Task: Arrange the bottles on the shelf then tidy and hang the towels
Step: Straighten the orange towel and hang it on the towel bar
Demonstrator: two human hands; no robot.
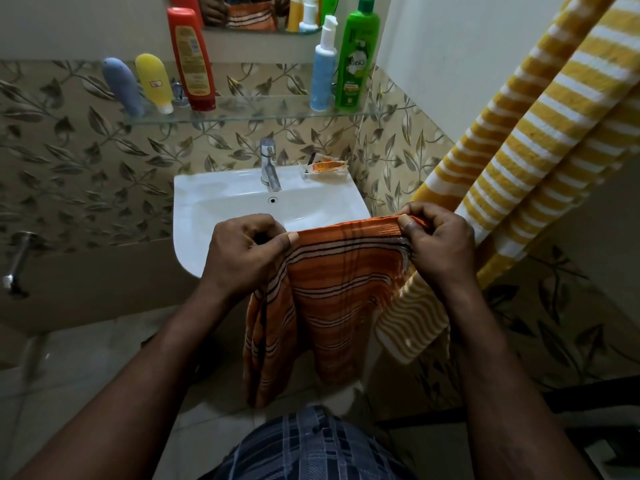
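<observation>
Orange cloth with dark and pale stripes is what I am working on: the orange towel [329, 289] hangs in front of me, at 6 o'clock from the sink [221, 202], its top edge stretched nearly level between my left hand [242, 258] and my right hand [440, 244]. The fingers [287, 239] of both hands are curled and pinching that top edge, the left at its 9 o'clock corner and the right at its 3 o'clock corner. The rest of the cloth drops in loose folds toward the floor, bunched most under the left hand. At 12 o'clock the glass shelf [263, 114] carries five bottles in two groups: a grey-blue tube [123, 86], a yellow tube [154, 83] and a red bottle [192, 60] toward 11 o'clock, and a pump bottle [323, 74] and a green bottle [356, 60] toward 1 o'clock. From that I judge the bottle step done and the towel step in hand, at the stage of spreading the cloth straight. The yellow striped towel [540, 126] hangs at 2 o'clock from something above the frame, and its lower end shows just behind the orange towel's right side. The next move, as I read it, calls for keeping both pinches firm and the edge level, bringing the corners together into a fold, then carrying the cloth up to a rail. I cannot see a free rail from here.
</observation>
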